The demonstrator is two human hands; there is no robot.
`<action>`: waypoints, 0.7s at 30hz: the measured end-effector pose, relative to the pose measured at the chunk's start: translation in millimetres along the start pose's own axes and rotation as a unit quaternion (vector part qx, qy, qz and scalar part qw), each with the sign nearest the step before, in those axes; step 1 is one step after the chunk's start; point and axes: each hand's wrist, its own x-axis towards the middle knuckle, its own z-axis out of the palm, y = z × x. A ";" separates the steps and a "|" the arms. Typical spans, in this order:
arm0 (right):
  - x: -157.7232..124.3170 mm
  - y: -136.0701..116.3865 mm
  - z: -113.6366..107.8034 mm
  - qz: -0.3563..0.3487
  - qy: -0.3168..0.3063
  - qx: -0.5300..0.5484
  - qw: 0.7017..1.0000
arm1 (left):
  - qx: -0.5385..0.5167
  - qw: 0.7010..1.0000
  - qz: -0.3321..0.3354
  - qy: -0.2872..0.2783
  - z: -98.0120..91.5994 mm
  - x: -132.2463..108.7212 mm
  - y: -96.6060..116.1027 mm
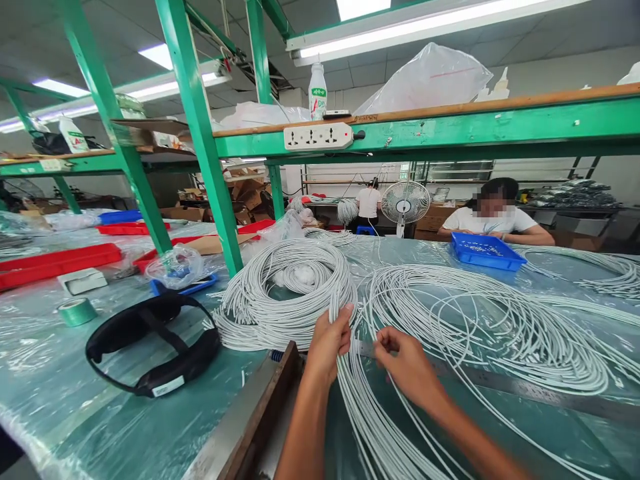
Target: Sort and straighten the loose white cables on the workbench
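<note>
My left hand (331, 339) is closed round a bundle of white cables (370, 419), which runs up from the lower edge of the view and bends over beyond the fist. Just to the right, my right hand (405, 360) pinches one or a few white strands that hang down past its fingers; how many cannot be made out. Behind my left hand lies a thick coil of white cable (250, 293). Another looser coil (500, 313) spreads out to the right of my right hand, with loops and loose ends. A metal ruler (530, 388) lies under the strands.
A metal fixture with a brown edge (265, 407) stands left of my forearms. Farther left are a black headset strap (155, 343), green tape (77, 311) and a red tray (60, 265). A person (495, 217) sits across the table behind a blue tray (486, 251). A green shelf (430, 135) crosses overhead.
</note>
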 end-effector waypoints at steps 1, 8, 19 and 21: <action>-3.6 -6.2 0.5 -0.024 -0.004 0.019 1.000 | 0.013 1.000 0.010 0.010 2.5 0.3 -1.2; -22.7 -28.2 27.6 -0.079 -0.036 -0.090 0.992 | 0.122 0.990 0.063 0.037 0.9 7.0 -11.7; 16.5 7.5 5.3 0.067 -0.110 -0.231 0.964 | -0.019 0.999 0.013 -0.025 -0.4 4.7 -2.0; 19.1 12.0 9.6 0.084 -0.140 -0.243 0.956 | -0.034 0.999 0.010 -0.032 -1.1 4.8 -1.3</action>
